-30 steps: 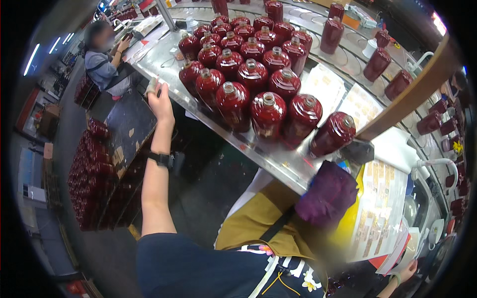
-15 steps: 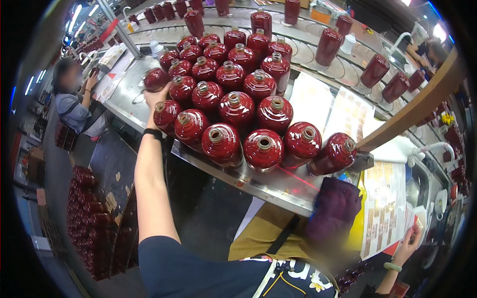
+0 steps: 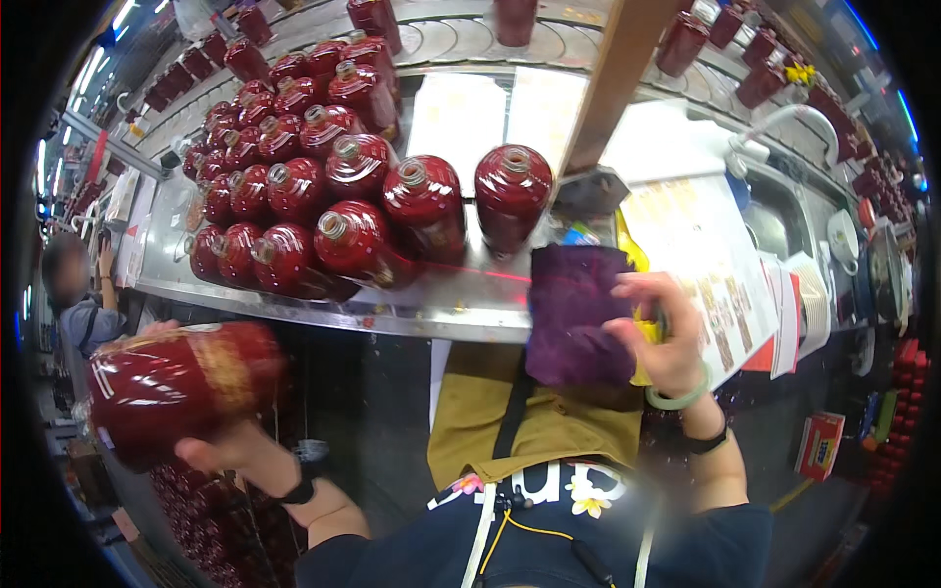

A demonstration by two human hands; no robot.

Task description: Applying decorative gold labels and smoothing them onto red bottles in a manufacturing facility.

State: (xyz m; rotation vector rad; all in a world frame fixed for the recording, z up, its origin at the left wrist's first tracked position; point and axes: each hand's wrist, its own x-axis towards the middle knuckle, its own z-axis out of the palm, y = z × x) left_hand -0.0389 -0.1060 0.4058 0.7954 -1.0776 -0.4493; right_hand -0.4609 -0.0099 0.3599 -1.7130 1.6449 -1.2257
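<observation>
My left hand [image 3: 240, 453] grips a large dark red glass bottle [image 3: 162, 392] at the left, in front of the steel table's edge. The bottle lies tilted nearly on its side, with a gold patterned band around it; its mouth cannot be made out. My right hand [image 3: 668, 338] is at the right edge of a folded purple cloth [image 3: 578, 318], thumb and fingers apart. Whether the fingertips touch the cloth is unclear. Beyond my hands, a cluster of similar red bottles [image 3: 358, 240] stands on the steel table [image 3: 412, 321], and one bottle [image 3: 512, 196] stands apart at its right.
A wooden post [image 3: 619, 83] rises behind the cloth. Printed sheets [image 3: 701, 284], a sink [image 3: 779, 220] and a white tap [image 3: 799, 118] are at the right. A bottle conveyor [image 3: 446, 37] runs along the back. Another person [image 3: 83, 294] is at the far left.
My left hand has lifted the bottle off the table's far left and brought it nearer. My right hand has moved from the papers at the right to the purple cloth. The view has shifted.
</observation>
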